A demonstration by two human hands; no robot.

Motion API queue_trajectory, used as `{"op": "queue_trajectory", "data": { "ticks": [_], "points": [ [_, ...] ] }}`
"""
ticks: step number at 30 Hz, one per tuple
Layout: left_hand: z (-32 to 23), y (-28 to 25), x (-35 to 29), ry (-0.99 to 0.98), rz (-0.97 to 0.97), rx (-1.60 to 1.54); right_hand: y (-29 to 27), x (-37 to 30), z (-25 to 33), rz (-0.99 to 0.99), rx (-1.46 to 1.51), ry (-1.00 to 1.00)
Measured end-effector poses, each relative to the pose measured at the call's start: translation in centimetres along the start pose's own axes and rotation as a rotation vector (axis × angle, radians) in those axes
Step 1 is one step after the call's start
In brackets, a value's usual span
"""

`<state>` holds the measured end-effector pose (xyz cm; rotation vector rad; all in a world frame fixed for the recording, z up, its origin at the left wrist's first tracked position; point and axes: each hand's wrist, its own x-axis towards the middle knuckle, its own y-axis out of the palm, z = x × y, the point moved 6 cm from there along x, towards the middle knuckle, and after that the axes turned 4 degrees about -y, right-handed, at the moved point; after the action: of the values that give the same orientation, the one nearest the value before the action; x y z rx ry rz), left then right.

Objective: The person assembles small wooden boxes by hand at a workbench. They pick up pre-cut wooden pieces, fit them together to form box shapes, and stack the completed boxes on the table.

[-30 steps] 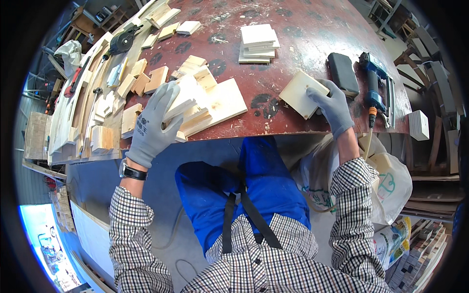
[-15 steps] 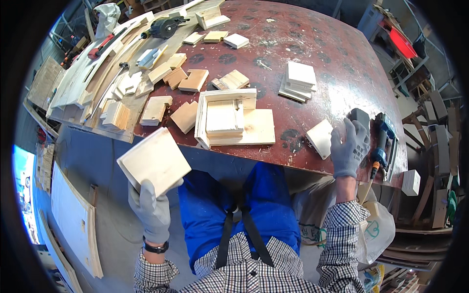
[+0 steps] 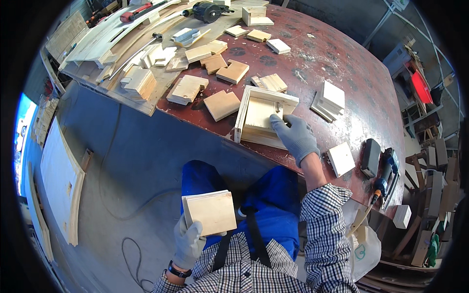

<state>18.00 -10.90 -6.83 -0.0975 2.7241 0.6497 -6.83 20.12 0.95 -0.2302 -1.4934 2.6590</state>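
Low over my lap, my left hand (image 3: 188, 241), in a grey glove, grips a small stack of square wooden boards (image 3: 211, 213), pale and thin, by its lower left edge. My gloved right hand (image 3: 297, 136) rests its fingertips at an L-shaped wooden assembly (image 3: 243, 115) on the table's near edge. Inside the assembly's upright walls sits a pale wooden block (image 3: 261, 108), right by the fingers. These fingers look apart; their undersides are hidden. Right of this hand lies a small wooden piece (image 3: 341, 159), with a black block-shaped object (image 3: 371, 157) past it.
A blue-and-black air tool (image 3: 387, 171) with a hose lies at the red table's (image 3: 361, 122) right edge. Stacked square boards (image 3: 332, 97) stand farther back. Notched wood pieces (image 3: 233, 72), a hammer (image 3: 157, 36) and a black power tool (image 3: 207, 12) occupy the left side. A cable (image 3: 138, 254) lies on the floor.
My right hand has left the black object and moved left to the wooden assembly. My left hand has brought its boards rightward and down over my lap. The whole view has turned.
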Motion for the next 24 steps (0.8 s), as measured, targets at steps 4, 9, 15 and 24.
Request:
{"op": "queue_trajectory", "data": {
  "ticks": [4, 9, 15, 24],
  "points": [
    [-0.1, -0.1, -1.0, -0.072, -0.015, -0.115, 0.8, 0.6, -0.9, 0.03, 0.321, -0.005],
    [0.1, -0.6, -1.2, -0.108, -0.021, -0.053, 1.0, -0.5, -1.0, 0.014, 0.619, 0.069],
    [0.1, 1.0, -0.8, -0.071, -0.011, 0.012, -2.2, -3.1, -3.8, -0.118, 0.972, 0.058],
    [-0.3, 3.4, -0.4, -0.054, 0.115, 0.113, -15.7, -3.8, -20.6, -0.718, 0.454, 0.256]
  ]
}}
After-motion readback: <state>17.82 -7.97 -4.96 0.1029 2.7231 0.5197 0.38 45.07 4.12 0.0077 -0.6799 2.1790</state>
